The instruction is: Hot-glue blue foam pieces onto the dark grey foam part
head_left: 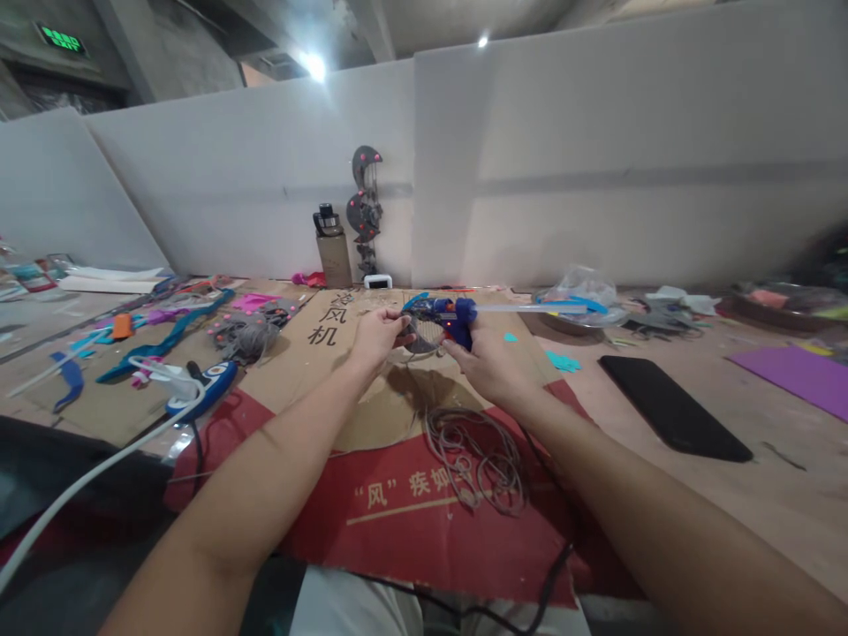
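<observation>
Glue gun (458, 311) of blue plastic sits in the right hand (487, 360), whose fingers I have wrapped around its grip; a long translucent glue stick (517, 309) juts from it toward the right. With the left hand (382, 336) I pinch the edge of a dark grey, rounded flat piece (424, 337) between the fingertips, just left of the gun. From my viewpoint I cannot tell whether the nozzle touches it.

Both hands are above a brown cardboard sheet (390, 411) with a red printed near part, where a loose tangle of greyish cord (473, 459) lies. On the tabletop (729, 495) to the right, I see a black rounded rectangular phone (672, 406) and, farther right, a flat purple sheet (798, 375). To the left are a blue-and-white power strip (215, 387) and, beyond it, a grey yarn bundle (248, 331). At the far side, a brownish bottle with a black lid (333, 256) stands upright beside a dark grey crescent-shaped ornament with pink dots (363, 212), against a white panel (231, 177).
</observation>
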`<action>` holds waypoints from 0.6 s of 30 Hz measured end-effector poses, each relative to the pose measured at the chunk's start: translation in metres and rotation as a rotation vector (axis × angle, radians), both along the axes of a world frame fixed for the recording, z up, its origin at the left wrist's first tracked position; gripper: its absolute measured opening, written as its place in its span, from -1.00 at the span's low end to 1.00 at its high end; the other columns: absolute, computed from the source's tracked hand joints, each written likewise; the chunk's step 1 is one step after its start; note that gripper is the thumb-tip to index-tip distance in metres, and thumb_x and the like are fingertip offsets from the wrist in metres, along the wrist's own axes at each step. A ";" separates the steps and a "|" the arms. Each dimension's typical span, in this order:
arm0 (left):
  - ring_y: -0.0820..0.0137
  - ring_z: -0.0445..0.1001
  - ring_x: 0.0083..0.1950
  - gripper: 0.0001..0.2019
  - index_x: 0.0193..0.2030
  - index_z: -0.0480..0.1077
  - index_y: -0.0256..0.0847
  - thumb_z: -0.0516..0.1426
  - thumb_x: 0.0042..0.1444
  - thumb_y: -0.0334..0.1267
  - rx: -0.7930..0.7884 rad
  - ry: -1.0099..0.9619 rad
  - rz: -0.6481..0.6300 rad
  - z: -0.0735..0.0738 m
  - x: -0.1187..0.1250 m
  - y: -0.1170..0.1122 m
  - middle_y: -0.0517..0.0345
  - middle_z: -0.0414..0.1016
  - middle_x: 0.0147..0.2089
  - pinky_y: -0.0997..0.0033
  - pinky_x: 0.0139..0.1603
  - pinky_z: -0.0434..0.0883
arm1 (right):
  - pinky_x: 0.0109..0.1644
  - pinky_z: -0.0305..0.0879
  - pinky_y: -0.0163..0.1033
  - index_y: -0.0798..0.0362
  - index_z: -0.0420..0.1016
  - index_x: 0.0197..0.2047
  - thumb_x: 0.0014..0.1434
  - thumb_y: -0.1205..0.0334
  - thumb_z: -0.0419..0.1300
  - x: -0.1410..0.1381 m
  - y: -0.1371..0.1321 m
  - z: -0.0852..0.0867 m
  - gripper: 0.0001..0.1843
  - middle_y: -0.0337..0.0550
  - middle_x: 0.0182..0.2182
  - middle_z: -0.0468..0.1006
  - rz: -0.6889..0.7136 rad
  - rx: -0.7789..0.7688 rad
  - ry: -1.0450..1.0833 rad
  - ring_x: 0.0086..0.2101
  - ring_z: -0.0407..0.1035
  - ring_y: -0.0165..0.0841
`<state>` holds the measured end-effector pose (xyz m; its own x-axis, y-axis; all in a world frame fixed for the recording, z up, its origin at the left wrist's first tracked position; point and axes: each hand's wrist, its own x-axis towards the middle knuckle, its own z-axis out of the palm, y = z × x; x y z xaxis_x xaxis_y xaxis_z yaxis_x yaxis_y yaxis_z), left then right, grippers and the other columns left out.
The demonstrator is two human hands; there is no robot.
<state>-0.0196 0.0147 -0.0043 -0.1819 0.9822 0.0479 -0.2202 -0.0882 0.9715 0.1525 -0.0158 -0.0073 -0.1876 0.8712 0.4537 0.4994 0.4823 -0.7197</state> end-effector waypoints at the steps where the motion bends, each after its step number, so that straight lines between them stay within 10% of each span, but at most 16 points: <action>1: 0.53 0.39 -0.52 -0.82 -0.51 0.36 -0.31 0.20 0.06 -0.56 0.001 -0.002 0.003 -0.001 0.000 0.000 0.23 0.37 -0.55 0.33 -0.29 0.52 | -0.01 0.34 -0.02 0.04 0.41 0.10 0.18 0.15 0.15 0.000 0.000 0.000 -0.58 0.07 -0.07 0.58 -0.004 -0.002 -0.006 -0.05 0.45 -0.07; 18: 0.46 0.47 -0.45 -0.87 -0.46 0.38 -0.29 0.22 0.03 -0.51 0.054 0.057 0.045 -0.001 -0.002 0.002 0.17 0.45 -0.53 0.29 -0.23 0.55 | -0.08 0.33 -0.06 0.09 0.40 0.08 0.21 0.12 0.11 0.002 0.000 -0.001 -0.59 0.06 -0.22 0.59 -0.090 -0.017 -0.049 -0.20 0.46 -0.10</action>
